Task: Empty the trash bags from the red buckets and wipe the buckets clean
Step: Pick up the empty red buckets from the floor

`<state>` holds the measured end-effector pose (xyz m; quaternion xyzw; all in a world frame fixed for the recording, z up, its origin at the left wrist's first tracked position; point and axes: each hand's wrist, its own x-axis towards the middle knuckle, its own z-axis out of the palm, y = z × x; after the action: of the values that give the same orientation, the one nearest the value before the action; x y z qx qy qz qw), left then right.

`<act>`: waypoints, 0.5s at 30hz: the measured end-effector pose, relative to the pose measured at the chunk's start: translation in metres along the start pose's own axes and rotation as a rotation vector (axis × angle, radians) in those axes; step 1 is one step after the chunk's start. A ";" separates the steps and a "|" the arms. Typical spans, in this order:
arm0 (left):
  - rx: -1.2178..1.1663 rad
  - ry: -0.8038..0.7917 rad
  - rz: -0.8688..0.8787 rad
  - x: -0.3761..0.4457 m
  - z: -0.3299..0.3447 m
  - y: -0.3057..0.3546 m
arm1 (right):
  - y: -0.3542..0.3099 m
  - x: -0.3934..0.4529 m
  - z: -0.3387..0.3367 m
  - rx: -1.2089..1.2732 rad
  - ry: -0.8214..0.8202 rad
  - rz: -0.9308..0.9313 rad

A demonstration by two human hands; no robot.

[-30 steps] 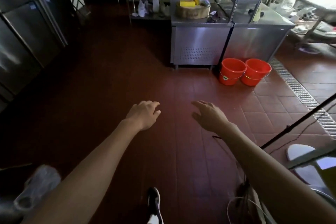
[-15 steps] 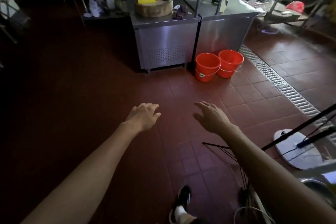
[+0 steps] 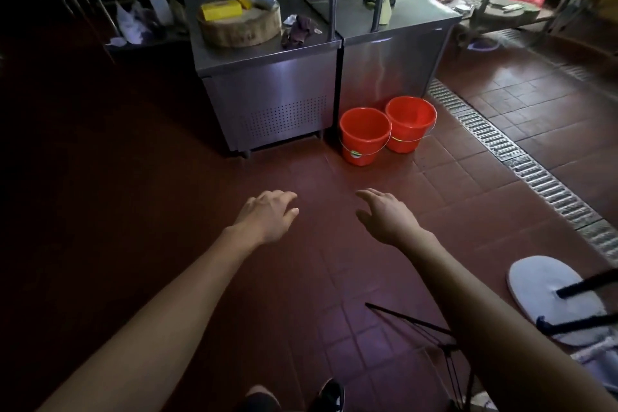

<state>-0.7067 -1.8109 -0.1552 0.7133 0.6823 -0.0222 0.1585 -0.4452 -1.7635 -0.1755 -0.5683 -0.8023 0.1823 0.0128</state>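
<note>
Two red buckets stand side by side on the tiled floor against a steel cabinet: the nearer left bucket (image 3: 364,135) with a wire handle and a small label, and the right bucket (image 3: 410,122) touching it. Both look empty inside; no bag shows in them. My left hand (image 3: 271,216) and my right hand (image 3: 384,214) reach forward over the floor, short of the buckets, fingers loosely curled and holding nothing.
Steel cabinets (image 3: 267,84) carry a round wooden chopping block (image 3: 239,27), a yellow box and a dark rag (image 3: 299,31). A floor drain grate (image 3: 521,160) runs along the right. A white round base (image 3: 548,298) and black stand legs (image 3: 444,344) lie near right.
The view has moved closer to the buckets and turned right, so they sit nearer the centre. Both hands stay stretched out, empty, in the same pose.
</note>
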 end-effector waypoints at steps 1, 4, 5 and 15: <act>-0.007 -0.003 0.001 0.017 -0.001 0.000 | 0.006 0.013 -0.004 0.000 -0.003 0.000; -0.029 -0.017 0.001 0.070 -0.008 -0.001 | 0.025 0.054 -0.015 0.004 -0.014 0.010; -0.035 -0.021 0.006 0.089 -0.010 0.000 | 0.032 0.070 -0.017 0.009 -0.015 0.016; -0.079 -0.042 0.138 0.309 -0.041 0.003 | 0.111 0.237 -0.053 0.062 0.028 0.150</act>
<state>-0.6907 -1.5022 -0.1923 0.7512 0.6285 0.0006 0.2019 -0.4159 -1.4998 -0.2045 -0.6285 -0.7513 0.1995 0.0281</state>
